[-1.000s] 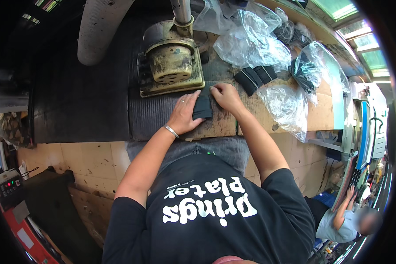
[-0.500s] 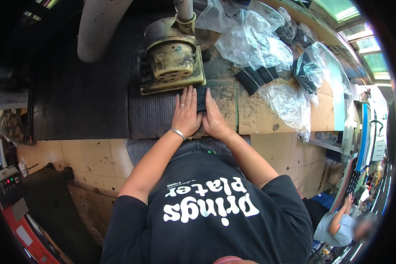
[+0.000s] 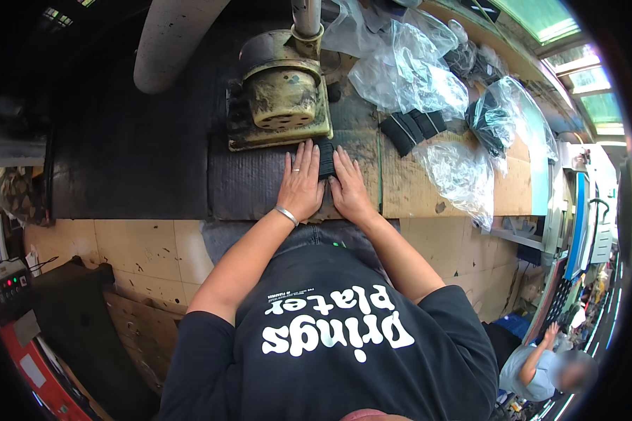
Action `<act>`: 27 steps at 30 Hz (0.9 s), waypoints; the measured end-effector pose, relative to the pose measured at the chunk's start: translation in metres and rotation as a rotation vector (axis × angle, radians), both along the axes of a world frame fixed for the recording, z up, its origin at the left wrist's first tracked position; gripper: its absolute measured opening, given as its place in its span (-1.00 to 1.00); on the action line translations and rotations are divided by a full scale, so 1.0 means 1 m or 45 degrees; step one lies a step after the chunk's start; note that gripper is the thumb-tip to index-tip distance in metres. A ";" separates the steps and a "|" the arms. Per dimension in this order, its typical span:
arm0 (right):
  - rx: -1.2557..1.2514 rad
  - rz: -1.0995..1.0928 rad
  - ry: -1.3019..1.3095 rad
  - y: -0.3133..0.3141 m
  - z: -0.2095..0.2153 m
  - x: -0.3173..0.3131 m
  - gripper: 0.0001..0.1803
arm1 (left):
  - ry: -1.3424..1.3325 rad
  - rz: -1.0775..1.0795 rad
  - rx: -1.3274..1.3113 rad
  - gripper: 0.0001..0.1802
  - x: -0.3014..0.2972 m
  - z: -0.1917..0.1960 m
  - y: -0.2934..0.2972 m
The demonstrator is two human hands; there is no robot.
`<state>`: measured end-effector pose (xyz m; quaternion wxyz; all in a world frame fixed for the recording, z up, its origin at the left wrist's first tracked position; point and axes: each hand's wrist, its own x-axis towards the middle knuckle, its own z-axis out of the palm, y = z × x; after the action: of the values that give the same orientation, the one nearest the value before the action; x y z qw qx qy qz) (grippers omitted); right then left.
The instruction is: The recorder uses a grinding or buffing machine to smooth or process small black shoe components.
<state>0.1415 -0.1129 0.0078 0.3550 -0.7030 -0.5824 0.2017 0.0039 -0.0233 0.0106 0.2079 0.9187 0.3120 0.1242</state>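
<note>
A small stack of black ribbed strips (image 3: 326,160) lies on the darkened cardboard near the bench's front edge. My left hand (image 3: 301,186) rests flat along its left side, fingers straight and pointing away, with a ring and a silver bracelet on that arm. On the other side, my right hand (image 3: 350,191) lies with fingers stretched out, its index finger and thumb against the strips. Both palms border the stack, hiding part of its edges. Just beyond my fingertips stands a stained yellowish cast machine part (image 3: 281,102) on a square base.
Cardboard sheets (image 3: 442,189) cover the bench. Clear plastic bags (image 3: 407,70) and black bundles with light stripes (image 3: 413,130) lie at the right. A grey pipe (image 3: 175,45) hangs at upper left. Another person (image 3: 534,368) is at lower right.
My right hand has shifted slightly right and its fingers have spread, showing more of the black strips. My left hand stays beside them. The whole view has shifted a little.
</note>
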 end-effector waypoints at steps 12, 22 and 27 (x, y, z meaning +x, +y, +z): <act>0.157 -0.089 -0.119 0.001 0.017 0.007 -0.45 | 0.001 0.000 -0.043 -0.13 -0.002 0.002 -0.001; 0.020 0.261 0.493 0.004 0.029 -0.004 -0.47 | -0.160 -0.070 0.024 -0.23 -0.066 0.033 -0.008; -0.035 0.380 0.327 0.026 0.018 -0.046 -0.41 | -0.056 0.110 0.054 -0.26 -0.098 0.022 0.002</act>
<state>0.0951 -0.0865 0.0253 0.3828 -0.5822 -0.6272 0.3481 -0.0940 -0.0209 0.0324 0.1895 0.9057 0.3439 0.1598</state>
